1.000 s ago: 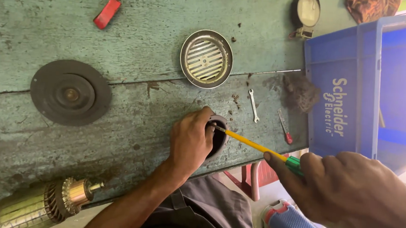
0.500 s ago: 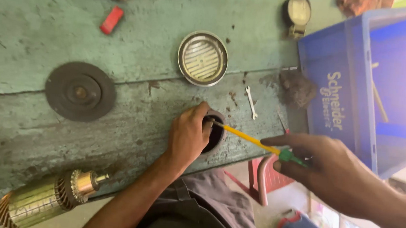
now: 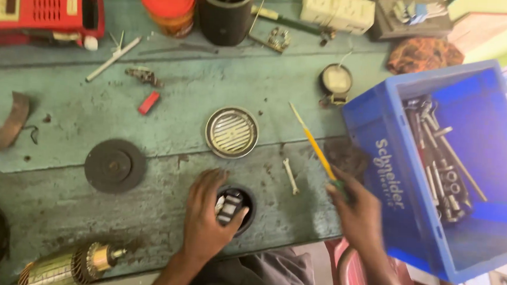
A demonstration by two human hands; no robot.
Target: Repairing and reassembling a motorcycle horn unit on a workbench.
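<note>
So the left hand (image 3: 204, 221) is gripping the round black part (image 3: 235, 209) by the drain cover (image 3: 231, 132), unfinished, while the right hand (image 3: 361, 216) is pinching a yellow screwdriver (image 3: 313, 145) clear of it.

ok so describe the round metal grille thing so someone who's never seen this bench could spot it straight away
Start at the green wooden bench and find the blue crate at its right end. Left of the crate, mid-bench and just above the left hand, lies the round metal grille. It is shiny silver with parallel slots, unlike the dull dark flat disc further left.
</note>
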